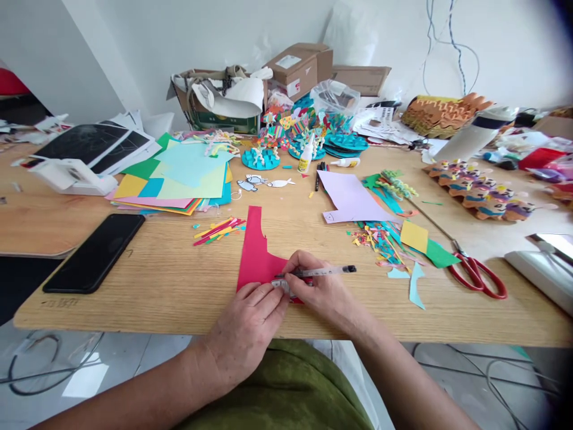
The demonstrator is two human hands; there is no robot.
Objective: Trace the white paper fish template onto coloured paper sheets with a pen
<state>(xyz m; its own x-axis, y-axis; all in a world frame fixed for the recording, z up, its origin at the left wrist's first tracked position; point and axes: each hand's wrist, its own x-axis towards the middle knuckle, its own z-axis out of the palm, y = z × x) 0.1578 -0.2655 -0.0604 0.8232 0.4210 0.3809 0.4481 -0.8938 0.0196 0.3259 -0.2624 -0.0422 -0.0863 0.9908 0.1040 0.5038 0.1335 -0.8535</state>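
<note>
A pen (329, 271) with a clear barrel is pinched in my right hand (320, 286), its tip over a small white paper cutout with drawn lines (282, 285). That cutout lies on a notched piece of red paper (254, 254) near the table's front edge. My left hand (257, 310) lies palm down, fingers flat and side by side, pressing on the red paper and the cutout's edge. Both hands partly cover the cutout, so its full outline is hidden. Left of the red paper are thin coloured paper strips (219, 230).
Fish cutouts (281, 183), a glue bottle (306, 156) and lilac paper (351, 197) lie beyond my hands. Paper scraps and red-handled scissors (478, 276) are at right. A phone (95, 253) and stacked coloured paper (192, 170) are at left. Cardboard boxes (298, 68) stand behind.
</note>
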